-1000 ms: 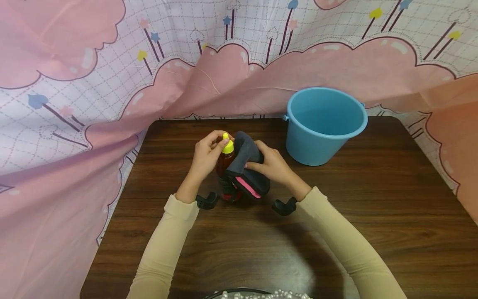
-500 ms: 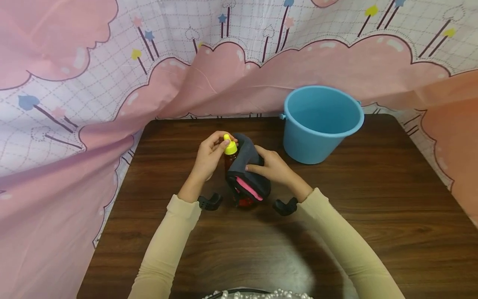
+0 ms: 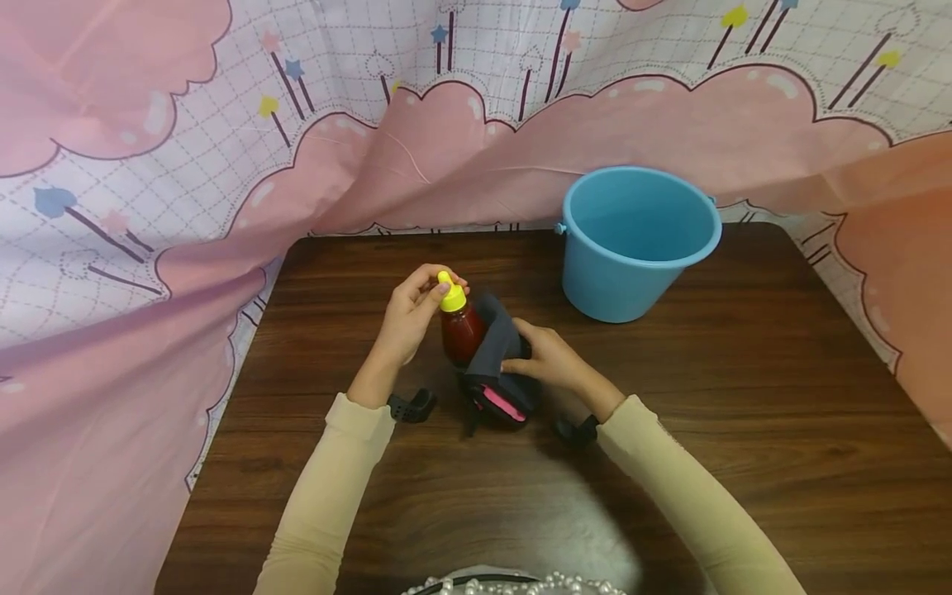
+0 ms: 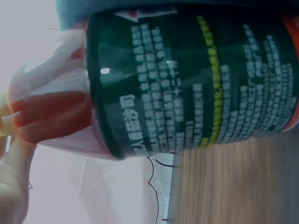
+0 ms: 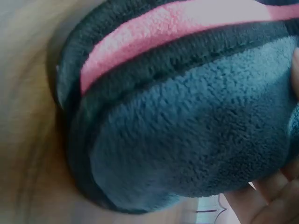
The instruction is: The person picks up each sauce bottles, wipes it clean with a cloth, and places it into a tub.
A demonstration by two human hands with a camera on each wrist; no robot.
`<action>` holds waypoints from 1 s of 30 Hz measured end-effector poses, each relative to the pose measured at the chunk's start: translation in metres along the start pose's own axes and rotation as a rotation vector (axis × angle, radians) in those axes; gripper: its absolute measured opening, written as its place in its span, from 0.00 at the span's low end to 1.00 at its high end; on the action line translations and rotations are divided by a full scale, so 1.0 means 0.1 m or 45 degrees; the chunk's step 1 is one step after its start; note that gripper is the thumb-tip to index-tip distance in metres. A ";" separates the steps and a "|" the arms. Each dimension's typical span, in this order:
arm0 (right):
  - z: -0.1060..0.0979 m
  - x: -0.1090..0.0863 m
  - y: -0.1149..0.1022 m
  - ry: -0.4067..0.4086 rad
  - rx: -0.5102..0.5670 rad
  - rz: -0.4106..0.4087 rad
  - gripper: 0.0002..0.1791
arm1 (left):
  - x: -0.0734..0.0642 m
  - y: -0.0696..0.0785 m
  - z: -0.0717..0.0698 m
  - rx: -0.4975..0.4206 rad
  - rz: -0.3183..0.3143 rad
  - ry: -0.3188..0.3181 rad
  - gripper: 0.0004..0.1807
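A ketchup bottle (image 3: 461, 335) with a yellow cap (image 3: 452, 298) stands tilted near the middle of the table. My left hand (image 3: 405, 324) pinches the cap between thumb and fingers. My right hand (image 3: 556, 360) grips a folded dark grey cloth (image 3: 492, 351) with black edging and a pink inner side, and holds it against the bottle. The cloth hides the bottle's lower part in the head view. In the left wrist view the bottle's green label (image 4: 154, 93) carries white print, with the cloth along its upper side. Soft grey pile of the cloth (image 5: 201, 126) fills the right wrist view.
Behind and right of my hands, a light blue bucket (image 3: 617, 289) stands at the table's back edge. The dark wooden table (image 3: 744, 430) extends to both sides. A pink and white patterned curtain (image 3: 349, 178) hangs directly behind it.
The bottle's base has swung right behind the cloth. My right hand has lowered the cloth toward me, baring the bottle's red upper part. My left hand stays on the cap.
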State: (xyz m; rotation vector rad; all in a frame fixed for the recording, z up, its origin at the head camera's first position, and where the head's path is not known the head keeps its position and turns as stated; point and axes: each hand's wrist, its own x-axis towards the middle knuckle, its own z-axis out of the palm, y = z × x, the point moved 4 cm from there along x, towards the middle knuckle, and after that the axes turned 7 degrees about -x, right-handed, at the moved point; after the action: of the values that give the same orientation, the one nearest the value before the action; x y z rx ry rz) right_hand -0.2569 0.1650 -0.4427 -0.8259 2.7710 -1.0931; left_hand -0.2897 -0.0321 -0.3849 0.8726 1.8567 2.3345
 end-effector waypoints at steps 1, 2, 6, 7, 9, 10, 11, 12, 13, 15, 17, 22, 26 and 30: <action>0.02 -0.02 0.02 -0.009 -0.013 0.002 0.29 | -0.01 0.00 0.01 -0.002 0.002 -0.010 0.11; 0.04 -0.03 0.04 -0.016 -0.033 0.001 0.30 | -0.01 0.01 0.02 -0.004 0.005 -0.022 0.10; 0.13 -0.10 0.09 -0.040 -0.121 -0.010 0.35 | -0.02 0.02 0.05 -0.007 0.013 -0.061 0.10; 0.15 -0.11 0.10 -0.043 -0.139 -0.011 0.35 | -0.03 0.02 0.05 -0.005 0.014 -0.067 0.10; 0.20 -0.13 0.12 -0.040 -0.183 -0.021 0.36 | -0.04 0.02 0.05 -0.002 0.013 -0.073 0.10; 0.22 -0.14 0.12 -0.036 -0.208 -0.026 0.35 | -0.04 0.02 0.05 0.002 0.013 -0.076 0.10; 0.24 -0.15 0.13 -0.028 -0.233 -0.031 0.35 | -0.04 0.02 0.05 0.004 0.013 -0.080 0.10; 0.25 -0.16 0.13 -0.019 -0.257 -0.038 0.34 | -0.04 0.02 0.05 0.007 0.015 -0.083 0.10; 0.26 -0.17 0.13 -0.009 -0.275 -0.046 0.34 | -0.04 0.02 0.05 0.010 0.016 -0.086 0.10; 0.26 -0.17 0.14 0.005 -0.295 -0.055 0.32 | -0.04 0.02 0.05 0.016 0.019 -0.090 0.10; 0.25 -0.18 0.15 0.010 -0.258 -0.047 0.31 | -0.04 0.02 0.04 0.029 0.019 -0.094 0.10; 0.15 -0.18 0.22 0.033 -0.043 -0.005 0.29 | -0.01 0.04 0.06 0.178 0.009 -0.122 0.09; 0.02 -0.15 0.21 0.069 0.104 -0.006 0.27 | 0.03 0.11 0.07 0.353 0.009 -0.148 0.09; -0.12 -0.09 0.13 0.092 0.199 -0.022 0.25 | 0.03 0.30 0.12 0.426 -0.005 -0.154 0.09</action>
State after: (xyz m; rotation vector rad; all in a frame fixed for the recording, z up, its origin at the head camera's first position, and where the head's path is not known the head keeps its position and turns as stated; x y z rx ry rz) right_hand -0.2582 0.1847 -0.4436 -0.8089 2.6960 -1.3480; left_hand -0.2777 -0.0285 -0.3553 1.0110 2.2277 1.9476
